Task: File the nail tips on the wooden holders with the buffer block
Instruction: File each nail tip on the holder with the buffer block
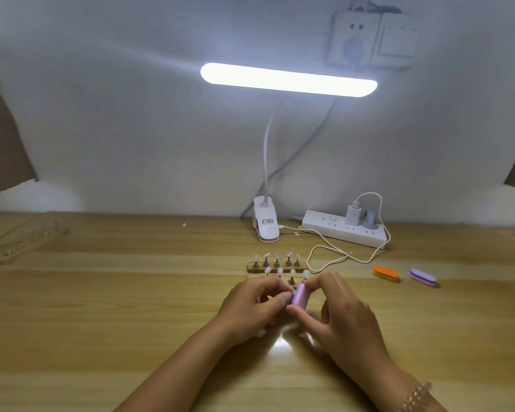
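Buffer (298, 296) is pinched edge-up in right grip (339, 310), just in front of holders (252, 267) on surface (131, 292). Left grip (250, 304) is curled against it; its contents cannot be told. Short, light strokes advised, neighbouring tips (280, 270) left untouched.

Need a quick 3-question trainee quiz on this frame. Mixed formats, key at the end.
1. Count: how many clear nail tips stand on the far wooden holder strip?
2. True or false: the orange-and-yellow spare buffer block and the purple-and-pink spare buffer block lie left of that strip.
3. Multiple choice: what holds the pink-and-purple oval buffer block? A) the right hand pinches it; B) nothing, it lies flat; C) it stands in the strip.

Key: 1) five; 2) false, both lie to its right; 3) A.
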